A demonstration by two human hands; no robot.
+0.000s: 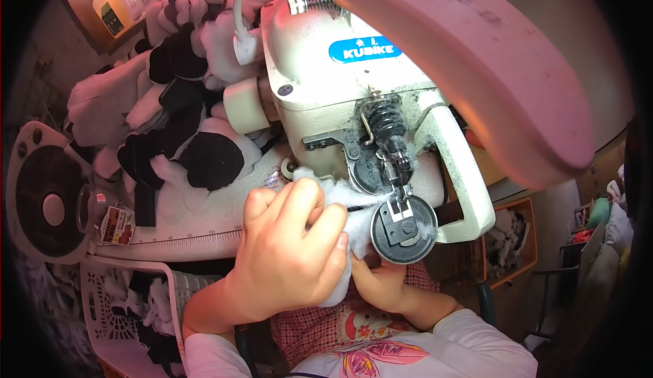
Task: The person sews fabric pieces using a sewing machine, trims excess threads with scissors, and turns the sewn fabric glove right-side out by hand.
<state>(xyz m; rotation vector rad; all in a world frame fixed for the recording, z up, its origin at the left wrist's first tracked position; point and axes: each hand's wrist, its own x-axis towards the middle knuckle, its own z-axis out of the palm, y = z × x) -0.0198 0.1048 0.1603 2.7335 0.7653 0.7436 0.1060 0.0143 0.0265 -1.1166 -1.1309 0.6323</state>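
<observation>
A white fluffy plush piece [360,233] runs down from the black feed disc [423,242] of a sewing machine, its upper edge close by the disc's left side. My left hand [292,245] is closed, with its fingers curled over the plush from the left. Lower down, my right hand [378,284] pinches the same piece near its edge, just below the disc; some of its fingertips are hidden. Above the disc stands the machine's lint-covered needle mechanism [394,160], lit brightly.
The cream machine head [306,106] and its curved guard arm [473,174] rise ahead. Black and white plush pieces [214,160] pile at left, beside a round fan-like device [51,198]. A white basket [173,286] stands below left; an orange-rimmed bin [532,221] sits at right. A pink lamp [503,72] overhangs.
</observation>
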